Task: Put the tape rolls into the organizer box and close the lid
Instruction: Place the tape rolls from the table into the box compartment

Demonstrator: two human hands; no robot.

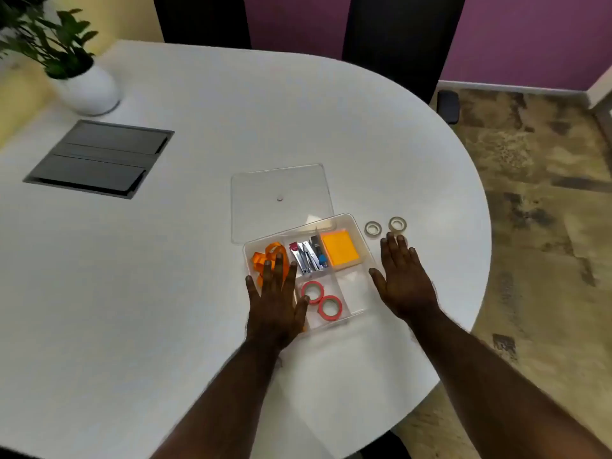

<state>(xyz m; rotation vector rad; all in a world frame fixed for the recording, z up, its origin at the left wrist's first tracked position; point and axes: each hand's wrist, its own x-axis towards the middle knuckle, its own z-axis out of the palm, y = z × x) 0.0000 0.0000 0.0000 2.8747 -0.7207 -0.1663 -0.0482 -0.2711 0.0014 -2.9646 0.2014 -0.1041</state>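
I am holding my right hand (402,279) flat, fingers spread and empty, just short of the two clear tape rolls (385,226) lying beyond its fingertips on the desk (198,260), nearer it than my empty, splayed left hand (276,303).

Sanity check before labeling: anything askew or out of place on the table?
Nothing spilled or damaged. Two clear tape rolls sit on the table, outside the organizer box, beyond the right hand. The clear lid lies flat behind the box, one corner tucked under its rim. Two red rolls are already inside.
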